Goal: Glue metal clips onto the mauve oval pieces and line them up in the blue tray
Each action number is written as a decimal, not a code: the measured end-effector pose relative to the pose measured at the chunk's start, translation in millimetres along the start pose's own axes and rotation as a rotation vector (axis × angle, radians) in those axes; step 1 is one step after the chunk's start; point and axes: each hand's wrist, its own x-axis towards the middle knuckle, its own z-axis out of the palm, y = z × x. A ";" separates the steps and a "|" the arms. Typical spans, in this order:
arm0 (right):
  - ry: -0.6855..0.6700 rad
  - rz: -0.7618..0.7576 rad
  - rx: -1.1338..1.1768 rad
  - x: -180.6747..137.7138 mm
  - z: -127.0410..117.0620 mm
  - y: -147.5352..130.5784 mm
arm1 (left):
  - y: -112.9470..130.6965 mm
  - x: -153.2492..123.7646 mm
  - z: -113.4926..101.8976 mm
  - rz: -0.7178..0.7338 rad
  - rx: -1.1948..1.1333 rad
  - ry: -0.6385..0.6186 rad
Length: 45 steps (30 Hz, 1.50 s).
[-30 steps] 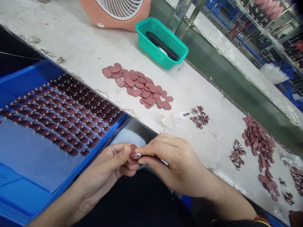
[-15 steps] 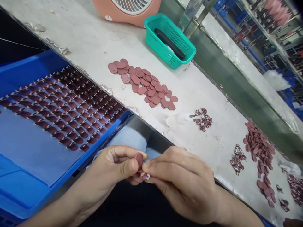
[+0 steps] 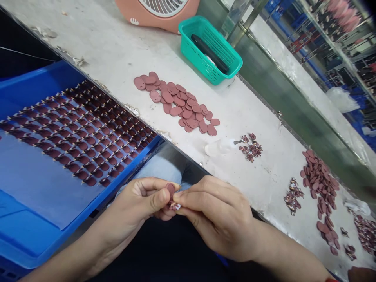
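Note:
Between thumb and fingers, my left hand (image 3: 147, 199) pinches a small maroon oval disc (image 3: 170, 189) that stands on edge. My right hand (image 3: 217, 215) is closed on a small maroon figure piece with a white tip (image 3: 175, 206), pressed against the lower end of the disc. The fingertips of both hands nearly meet and hide where the two pieces join. Farther up the table lies a loose pile of maroon oval discs (image 3: 179, 105), some with small holes. A white bottle with a dark thin tip (image 3: 219, 147) lies close to a cluster of small figure pieces (image 3: 251, 148).
To the left, a blue crate (image 3: 17, 231) holds rows of joined maroon pieces on a pale sheet (image 3: 35, 184). A green basket (image 3: 214, 76) with a black object inside stands by an orange fan (image 3: 160, 19). More disc piles (image 3: 320, 180) and figure pieces (image 3: 293, 196) lie right.
Both hands, still holding the disc and figure piece together, have shifted slightly up and left in view. The piles, crate and basket look the same.

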 end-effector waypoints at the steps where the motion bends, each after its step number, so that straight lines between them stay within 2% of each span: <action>1: 0.000 0.002 0.005 -0.3 0.7 0.6 | -0.1 0.4 -0.2 0.001 -0.008 -0.006; 12: 0.022 0.022 -0.002 -1.2 6.4 4.7 | -3.4 3.3 -2.9 -0.027 -0.017 0.067; 21: -0.011 0.057 0.011 -3.7 10.5 5.9 | -4.9 0.7 -5.3 -0.029 -0.008 0.079; 29: -0.073 0.069 0.028 0.3 12.0 8.1 | -13.3 5.4 -22.3 -0.091 -0.094 0.008; 35: 0.133 0.137 0.017 -2.3 18.8 11.6 | -15.6 8.2 -31.2 -0.149 -0.271 0.015; 40: 0.107 0.205 0.172 -3.0 28.2 14.8 | -16.8 11.4 -32.7 -0.134 -0.300 0.003; 45: 0.088 0.219 0.234 1.3 31.8 14.8 | -18.2 13.9 -32.6 -0.103 -0.258 -0.026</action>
